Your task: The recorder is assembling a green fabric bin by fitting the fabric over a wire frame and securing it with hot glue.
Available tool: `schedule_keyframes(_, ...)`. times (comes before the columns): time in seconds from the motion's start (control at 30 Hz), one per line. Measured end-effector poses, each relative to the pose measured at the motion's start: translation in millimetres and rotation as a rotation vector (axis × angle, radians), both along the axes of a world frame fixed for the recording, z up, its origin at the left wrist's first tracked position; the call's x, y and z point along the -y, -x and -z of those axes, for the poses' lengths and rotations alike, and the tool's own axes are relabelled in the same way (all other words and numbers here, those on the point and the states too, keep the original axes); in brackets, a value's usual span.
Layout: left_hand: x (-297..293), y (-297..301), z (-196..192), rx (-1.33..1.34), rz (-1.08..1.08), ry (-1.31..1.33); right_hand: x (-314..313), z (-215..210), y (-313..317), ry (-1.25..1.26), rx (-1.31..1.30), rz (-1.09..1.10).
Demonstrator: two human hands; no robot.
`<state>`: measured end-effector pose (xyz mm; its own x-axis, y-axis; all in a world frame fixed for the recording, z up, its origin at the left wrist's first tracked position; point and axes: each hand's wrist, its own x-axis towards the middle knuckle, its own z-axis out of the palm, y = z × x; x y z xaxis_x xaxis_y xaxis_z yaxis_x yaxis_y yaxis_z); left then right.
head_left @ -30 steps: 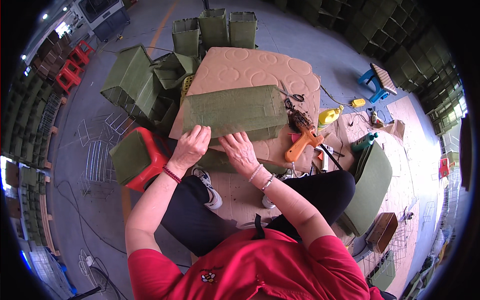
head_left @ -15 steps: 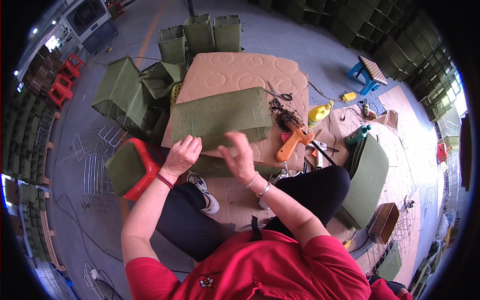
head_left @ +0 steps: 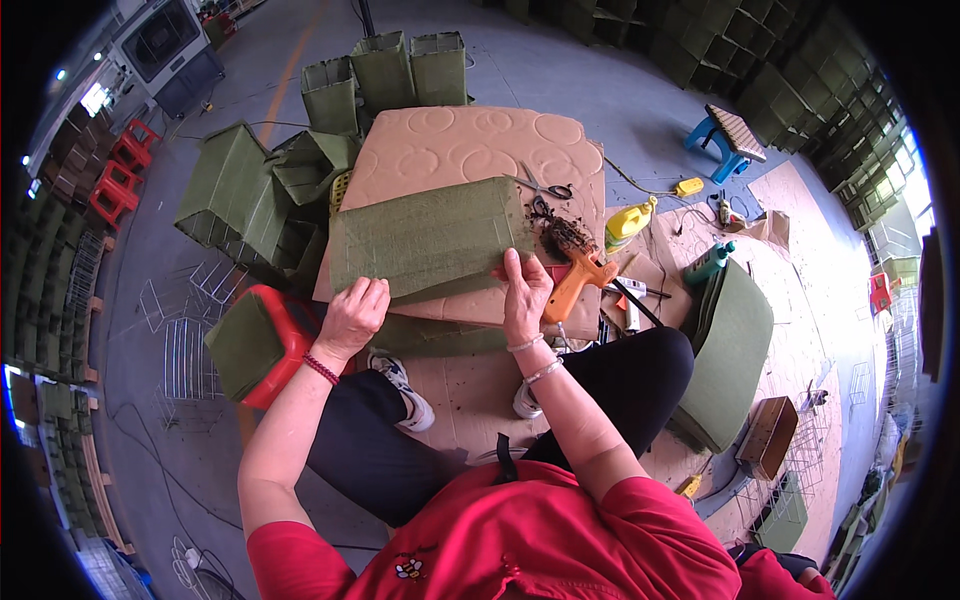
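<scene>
A green fabric-covered box (head_left: 430, 235) lies on its side on the padded brown work surface (head_left: 480, 135) in front of me. My left hand (head_left: 355, 315) pinches the near left corner of its fabric with closed fingers. At the near right edge, my right hand (head_left: 527, 295) grips the box with the thumb uppermost; its other fingers are partly hidden. Just right of the box lies an orange glue gun (head_left: 575, 285), its nozzle end covered in dark clumped residue. A pair of scissors (head_left: 545, 185) rests beyond the box's far right corner.
Yellow (head_left: 628, 222) and green bottles (head_left: 710, 262) stand to the right, near stacked green panels (head_left: 735, 350). Finished-looking green boxes (head_left: 235, 190) sit at the left, beside a red stool (head_left: 285, 345) and wire frames (head_left: 190, 355). A blue-legged stool (head_left: 725, 145) stands farther off.
My right hand has come down from above the box's near side to its near right edge and gripped there. The left hand keeps its pinch at the near left corner.
</scene>
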<state>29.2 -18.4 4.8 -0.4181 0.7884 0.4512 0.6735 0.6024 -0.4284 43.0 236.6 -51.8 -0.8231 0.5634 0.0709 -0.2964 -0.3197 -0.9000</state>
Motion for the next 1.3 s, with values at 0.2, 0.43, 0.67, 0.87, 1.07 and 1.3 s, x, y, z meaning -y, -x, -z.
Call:
schedule_keyframes(0.2, 9, 5, -4, -0.034, 0.084, 0.096, -3, 16, -6, -0.129, -0.064, 0.015)
schedule_keyframes(0.43, 14, 9, -4, -0.006, 0.129, 0.128, -5, 0, -13, -0.088, 0.028, -0.047)
schedule_keyframes(0.67, 6, 11, 0, 0.028, 0.089, 0.072, -9, -8, -15, -0.254, 0.022, 0.031)
schedule_keyframes(0.87, 3, 7, -1, 0.017, 0.09, 0.025, -14, -21, -18, -0.477, 0.004, 0.081)
schedule_keyframes(1.07, 4, 13, 1, 0.075, 0.051, 0.028, -13, -7, -9, -0.351, -0.125, 0.076)
schedule_keyframes(1.3, 3, 9, -12, 0.033, 0.116, 0.04, -10, -1, -11, -0.429, 0.025, 0.136)
